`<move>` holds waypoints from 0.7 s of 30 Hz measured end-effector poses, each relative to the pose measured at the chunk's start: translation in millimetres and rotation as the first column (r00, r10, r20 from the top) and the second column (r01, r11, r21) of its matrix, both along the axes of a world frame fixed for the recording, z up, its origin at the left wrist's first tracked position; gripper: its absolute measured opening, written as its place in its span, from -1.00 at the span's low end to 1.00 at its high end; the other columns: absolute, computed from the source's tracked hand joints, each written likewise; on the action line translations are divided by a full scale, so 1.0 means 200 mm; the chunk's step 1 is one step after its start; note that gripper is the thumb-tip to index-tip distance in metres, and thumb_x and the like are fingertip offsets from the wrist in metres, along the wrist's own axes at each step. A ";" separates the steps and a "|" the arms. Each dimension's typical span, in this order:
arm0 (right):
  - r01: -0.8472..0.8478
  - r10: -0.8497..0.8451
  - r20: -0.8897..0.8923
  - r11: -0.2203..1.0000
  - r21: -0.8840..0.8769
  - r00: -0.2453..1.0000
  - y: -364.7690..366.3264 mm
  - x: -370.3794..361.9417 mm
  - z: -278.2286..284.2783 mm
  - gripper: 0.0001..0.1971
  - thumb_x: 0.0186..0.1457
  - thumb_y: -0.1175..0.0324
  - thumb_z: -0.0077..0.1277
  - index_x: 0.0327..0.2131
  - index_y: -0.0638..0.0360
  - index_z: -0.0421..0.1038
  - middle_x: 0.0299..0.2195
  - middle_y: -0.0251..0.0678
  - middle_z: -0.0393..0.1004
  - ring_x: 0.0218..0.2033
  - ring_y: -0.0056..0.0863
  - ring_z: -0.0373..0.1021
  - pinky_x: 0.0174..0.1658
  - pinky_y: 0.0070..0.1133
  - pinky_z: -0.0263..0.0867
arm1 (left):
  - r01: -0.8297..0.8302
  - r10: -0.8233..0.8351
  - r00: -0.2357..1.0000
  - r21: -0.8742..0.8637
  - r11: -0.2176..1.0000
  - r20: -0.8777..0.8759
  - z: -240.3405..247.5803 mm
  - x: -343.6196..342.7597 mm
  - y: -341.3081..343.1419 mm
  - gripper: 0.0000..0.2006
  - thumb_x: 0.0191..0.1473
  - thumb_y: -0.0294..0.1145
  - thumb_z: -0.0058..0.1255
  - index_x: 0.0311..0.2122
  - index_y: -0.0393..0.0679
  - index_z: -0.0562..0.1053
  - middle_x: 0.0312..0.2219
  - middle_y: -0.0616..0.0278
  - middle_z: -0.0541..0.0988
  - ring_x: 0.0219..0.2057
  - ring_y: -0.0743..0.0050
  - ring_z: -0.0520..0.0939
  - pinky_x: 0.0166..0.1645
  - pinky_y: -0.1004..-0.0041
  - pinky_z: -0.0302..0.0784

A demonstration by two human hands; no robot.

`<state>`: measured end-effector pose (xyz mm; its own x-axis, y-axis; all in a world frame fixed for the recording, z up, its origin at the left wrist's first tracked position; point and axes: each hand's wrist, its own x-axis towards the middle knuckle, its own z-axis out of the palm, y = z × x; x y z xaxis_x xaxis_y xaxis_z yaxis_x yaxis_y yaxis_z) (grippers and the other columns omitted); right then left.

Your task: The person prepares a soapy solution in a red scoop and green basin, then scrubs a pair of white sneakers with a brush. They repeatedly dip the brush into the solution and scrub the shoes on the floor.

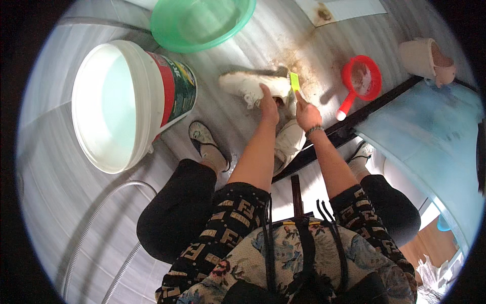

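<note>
My left hand [268, 107] is closed on a white sneaker [242, 84] that lies on its side on the tiled floor, its toe to the left and its laces facing me. In my right hand [308, 116] is the handle of a yellow-green brush [295, 81]. The brush head is at the heel end of the sneaker; its bristles are hard to make out. A second white shoe [292, 141] rests between my forearms, nearer to me, with nothing gripping it.
A large white bucket [161, 91] of water stands at the left, a green basin [202, 43] beyond it. A red dipper [346, 104] and a beige slipper [420, 55] lie to the right, by a black sill [387, 97] and a glass door [415, 124]. A metal hose [93, 218] curves at lower left.
</note>
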<state>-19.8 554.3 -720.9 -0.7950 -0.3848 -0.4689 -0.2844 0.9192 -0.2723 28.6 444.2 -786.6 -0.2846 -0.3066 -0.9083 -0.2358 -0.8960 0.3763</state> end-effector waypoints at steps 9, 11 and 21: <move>-0.001 -0.006 0.091 0.998 0.070 0.996 -0.03 0.11 0.05 -0.59 0.00 0.26 -0.31 -0.01 -0.33 0.12 -0.48 -0.11 0.41 -0.46 -0.14 0.37 -0.40 -0.31 0.28 | -0.127 0.124 0.988 -0.019 0.992 -0.097 0.05 0.06 0.00 -0.41 -0.09 0.24 -0.27 -0.27 -0.20 0.27 -0.63 0.38 0.23 -0.64 0.60 0.24 -0.56 0.54 0.20; 0.063 -0.064 0.055 0.998 0.032 0.996 0.13 -0.12 -0.13 -0.59 0.01 0.24 -0.32 0.00 -0.32 0.10 -0.39 -0.12 0.41 -0.41 -0.18 0.38 -0.39 -0.36 0.31 | -0.063 0.063 0.990 -0.001 0.998 -0.130 0.10 -0.05 0.04 -0.41 -0.09 0.24 -0.28 -0.30 -0.21 0.28 -0.66 0.39 0.20 -0.67 0.62 0.21 -0.60 0.54 0.16; -0.211 0.204 0.063 0.970 0.124 0.977 -0.24 -0.11 0.17 -0.59 -0.13 0.24 -0.18 -0.09 -0.11 0.22 -0.47 -0.17 0.43 -0.43 -0.22 0.39 -0.35 -0.40 0.31 | 0.122 -0.115 0.991 -0.116 0.986 0.070 0.09 -0.03 -0.06 -0.30 -0.04 0.18 -0.30 -0.11 -0.39 0.26 -0.18 0.14 0.35 -0.20 0.41 0.36 -0.12 0.49 0.24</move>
<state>-42.8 506.5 -685.9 -0.6786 -0.4723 -0.5626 -0.4616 0.8699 -0.1736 22.5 431.5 -768.0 -0.2688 -0.3817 -0.8843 -0.3644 -0.8096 0.4602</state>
